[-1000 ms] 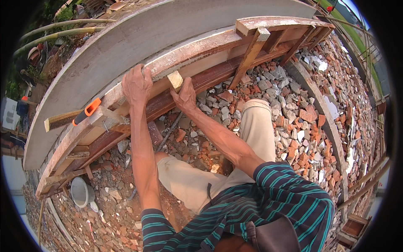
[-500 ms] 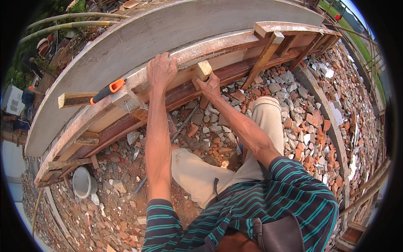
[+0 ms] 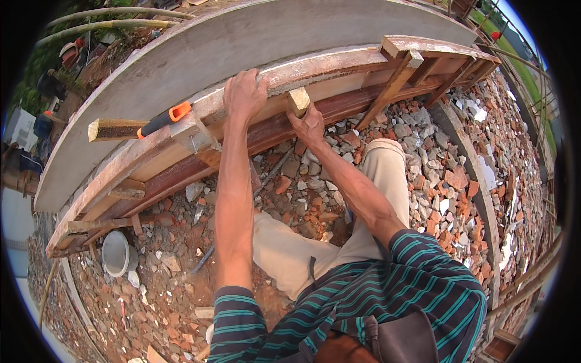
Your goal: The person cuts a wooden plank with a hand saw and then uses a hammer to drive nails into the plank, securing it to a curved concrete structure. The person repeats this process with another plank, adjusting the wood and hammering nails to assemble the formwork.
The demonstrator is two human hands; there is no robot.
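Observation:
My left hand [image 3: 245, 97] is closed over the top edge of a long wooden formwork panel [image 3: 327, 63], its fingertips hidden behind the edge. To its right, my right hand [image 3: 310, 125] grips a short squared wood batten [image 3: 298, 100] against the panel's near face. The batten's pale cut end faces up. Left of my hands, a tool with an orange-and-black handle [image 3: 160, 123] lies over the panel's top edge; its working end is not clear. Beside it another wood piece [image 3: 115, 129] sticks out to the left.
A curved grey concrete wall [image 3: 181, 66] runs behind the panel. Broken brick and stone rubble [image 3: 448, 175] covers the ground around my legs. A grey bucket [image 3: 119, 254] stands at lower left. A wooden brace [image 3: 387, 91] slants down from the panel at right.
The view has shifted slightly, so the panel and tool appear a little farther right. Both hands keep their holds on the panel edge and the batten.

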